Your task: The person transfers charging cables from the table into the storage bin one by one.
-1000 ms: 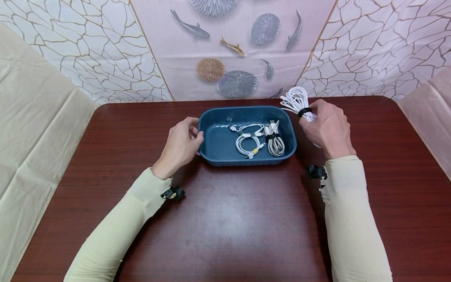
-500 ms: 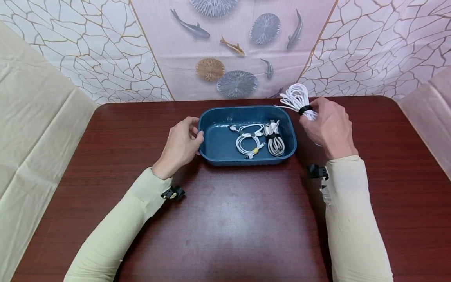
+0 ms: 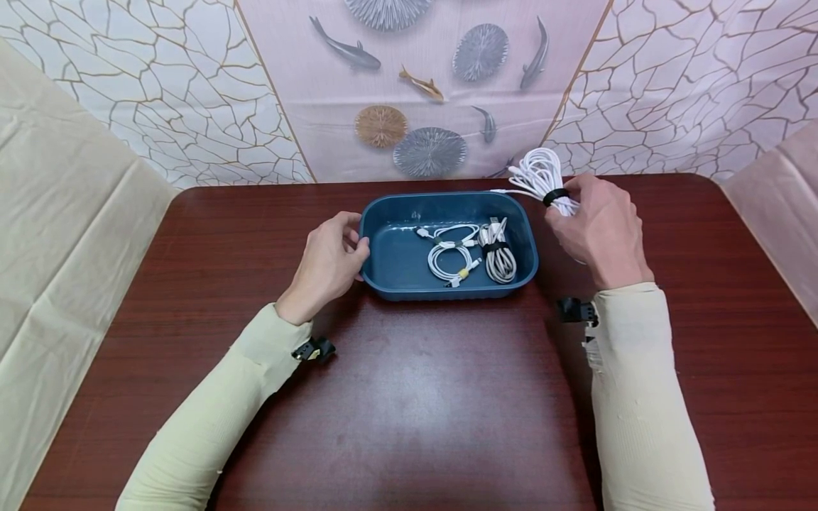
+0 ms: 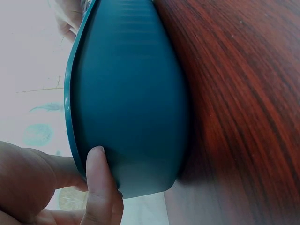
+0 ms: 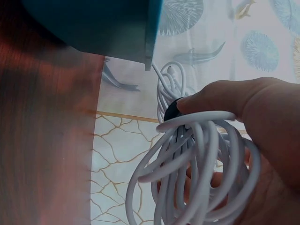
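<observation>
A blue plastic tray [image 3: 447, 293] stands on the table, and my left hand [image 3: 326, 259] holds its left end. Its thumb [image 4: 97, 173] lies on the outer wall in the left wrist view. My right hand [image 3: 603, 227] grips a white cable bundle [image 3: 538, 172] bound with a black strap [image 3: 554, 196], raised beyond the tray's back right corner. The bundle's thick loops [image 5: 206, 168] spread below the thumb in the right wrist view. One loose end reaches to the tray's back rim. Inside the tray lie thin white coiled cables [image 3: 441, 266] and a greyish cable bundle [image 3: 500, 262].
The dark red wooden table [image 3: 409, 404] extends around the tray on all sides. Behind it hangs a patterned cloth [image 3: 428, 92] with fish and round motifs. A plain beige cloth [image 3: 57, 284] borders the left side.
My right hand has lifted the white cable bundle slightly up and to the right. Its loose end has shifted left along the back rim. The left hand and tray stay put.
</observation>
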Demonstrator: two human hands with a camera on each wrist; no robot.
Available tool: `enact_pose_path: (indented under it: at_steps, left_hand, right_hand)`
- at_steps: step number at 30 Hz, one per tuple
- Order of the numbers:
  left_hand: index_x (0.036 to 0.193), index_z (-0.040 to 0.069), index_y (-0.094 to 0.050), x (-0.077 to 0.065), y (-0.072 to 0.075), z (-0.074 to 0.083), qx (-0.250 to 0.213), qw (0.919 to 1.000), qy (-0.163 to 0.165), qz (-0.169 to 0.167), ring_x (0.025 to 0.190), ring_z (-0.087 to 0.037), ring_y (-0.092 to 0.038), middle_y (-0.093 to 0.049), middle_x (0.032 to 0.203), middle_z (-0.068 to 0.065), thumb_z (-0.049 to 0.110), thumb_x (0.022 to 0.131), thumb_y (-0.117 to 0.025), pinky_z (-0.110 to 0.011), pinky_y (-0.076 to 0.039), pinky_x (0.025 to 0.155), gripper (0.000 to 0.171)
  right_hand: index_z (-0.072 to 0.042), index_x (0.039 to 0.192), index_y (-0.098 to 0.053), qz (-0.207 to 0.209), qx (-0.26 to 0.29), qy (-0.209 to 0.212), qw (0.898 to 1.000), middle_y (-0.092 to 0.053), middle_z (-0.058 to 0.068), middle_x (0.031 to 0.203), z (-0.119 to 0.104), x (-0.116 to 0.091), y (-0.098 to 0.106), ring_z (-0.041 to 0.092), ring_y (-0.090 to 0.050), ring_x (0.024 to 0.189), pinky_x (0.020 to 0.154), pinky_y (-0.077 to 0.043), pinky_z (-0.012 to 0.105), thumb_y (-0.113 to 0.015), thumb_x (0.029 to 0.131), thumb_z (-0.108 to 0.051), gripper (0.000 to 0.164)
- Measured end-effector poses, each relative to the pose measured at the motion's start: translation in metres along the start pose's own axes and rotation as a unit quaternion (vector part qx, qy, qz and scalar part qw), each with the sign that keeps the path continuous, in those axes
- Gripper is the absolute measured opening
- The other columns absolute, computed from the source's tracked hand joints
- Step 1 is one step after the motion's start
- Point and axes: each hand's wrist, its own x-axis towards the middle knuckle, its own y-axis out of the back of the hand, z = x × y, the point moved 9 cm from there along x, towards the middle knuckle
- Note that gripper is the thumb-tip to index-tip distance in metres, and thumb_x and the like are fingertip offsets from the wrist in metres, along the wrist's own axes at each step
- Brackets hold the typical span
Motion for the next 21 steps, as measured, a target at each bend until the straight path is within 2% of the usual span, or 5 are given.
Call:
enact_pose_path:
  at_steps: [21]
  left_hand:
    - [0.141,0.001,-0.054,0.0,0.0,-0.001,-0.002,1.0,0.001,-0.002,0.067,-0.02,-0.069,-0.062,0.101,-0.014,0.009,0.099,-0.06,-0.028,-0.061,0.05,0.043]
  right_hand:
    - [-0.008,0.138,-0.06,0.011,0.009,0.012,1.0,-0.066,0.023,0.129,-0.005,-0.006,0.013,0.047,-0.059,0.109,0.076,-0.051,0.065,-0.056,0.094,-0.029,0.049]
